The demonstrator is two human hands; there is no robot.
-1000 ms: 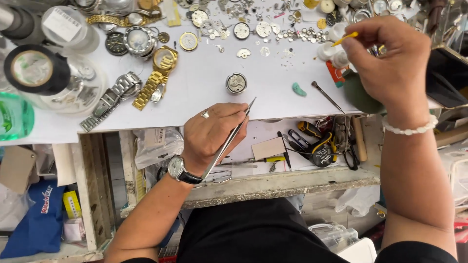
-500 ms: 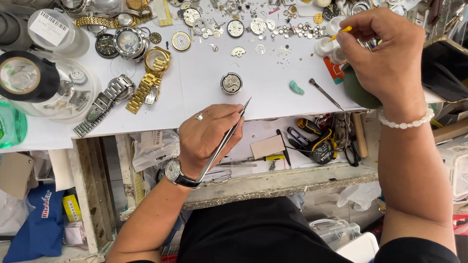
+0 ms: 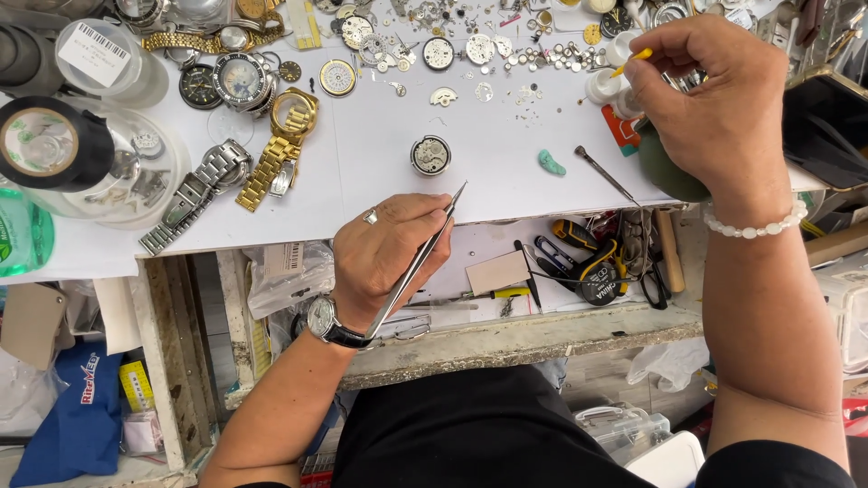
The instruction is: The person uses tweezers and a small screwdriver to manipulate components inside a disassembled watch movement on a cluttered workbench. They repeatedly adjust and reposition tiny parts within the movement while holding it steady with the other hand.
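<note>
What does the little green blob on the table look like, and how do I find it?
Start at the white table and find the round watch movement lying alone near the middle. Just right of it, apart, lies the blob, beside a thin screwdriver. It is the only soft, teal, lumpy thing among shiny metal parts.

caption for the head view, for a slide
Left hand holds tweezers near a watch movement; right hand grips a yellow-tipped tool.

Silver, gold and a spot of teal on white

The white work surface [image 3: 380,172] carries a gold watch bracelet [image 3: 271,163] and a silver one [image 3: 194,194] at left, a teal lump [image 3: 551,163] right of centre, a yellow-tipped tool [image 3: 640,57] upper right; silver tweezers [image 3: 420,258] and a white bead bracelet [image 3: 755,226] below.
</note>
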